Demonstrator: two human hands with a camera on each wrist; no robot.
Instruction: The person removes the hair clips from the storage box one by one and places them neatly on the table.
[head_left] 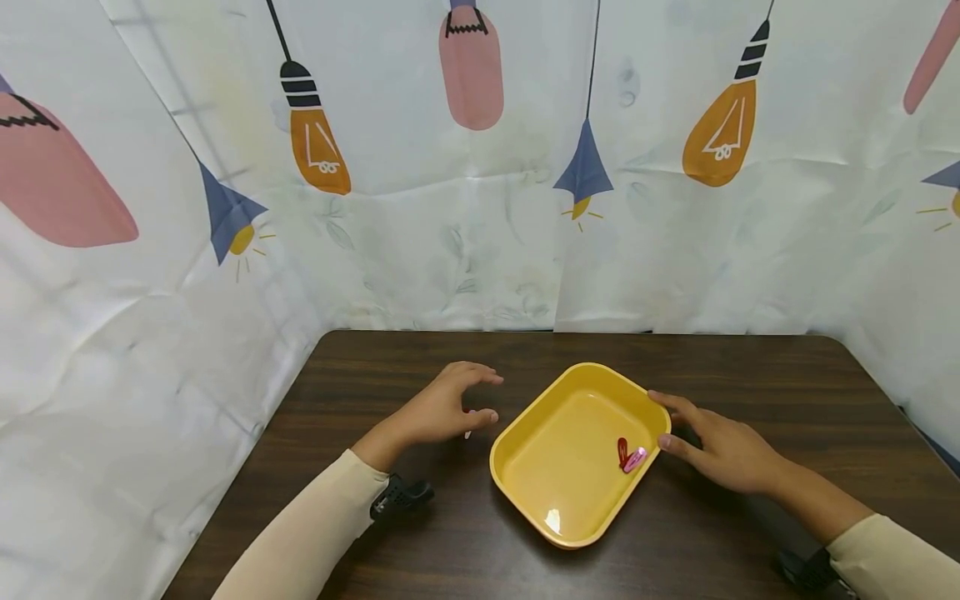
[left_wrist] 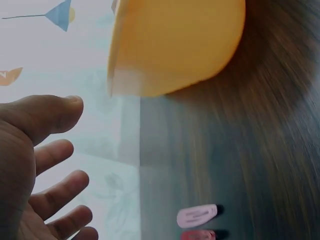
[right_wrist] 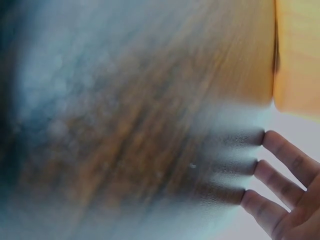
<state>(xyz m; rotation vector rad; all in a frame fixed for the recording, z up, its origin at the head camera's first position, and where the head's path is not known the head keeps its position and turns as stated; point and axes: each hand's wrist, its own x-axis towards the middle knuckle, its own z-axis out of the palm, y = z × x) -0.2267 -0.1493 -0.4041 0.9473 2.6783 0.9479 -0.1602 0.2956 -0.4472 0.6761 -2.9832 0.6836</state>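
A yellow tray (head_left: 525, 450) sits mid-table with a red hair clip (head_left: 622, 451) and a pink hair clip (head_left: 635, 459) inside, near its right wall. My right hand (head_left: 675, 425) lies against the tray's right rim, fingers straight, thumb touching the rim. My left hand (head_left: 491, 397) hovers over the table just left of the tray, fingers loosely spread and holding nothing. In the left wrist view, that hand (left_wrist: 45, 165) is open, and a pink clip (left_wrist: 197, 215) and a red clip (left_wrist: 197, 234) lie on the table below the tray (left_wrist: 175, 45). The right wrist view is blurred, showing fingers (right_wrist: 280, 175) beside the tray (right_wrist: 297, 55).
The dark wooden table (head_left: 750, 375) is enclosed at the back and sides by a white backdrop (head_left: 465, 250) printed with light bulbs. Black wrist mounts (head_left: 401, 494) sit on both cream sleeves.
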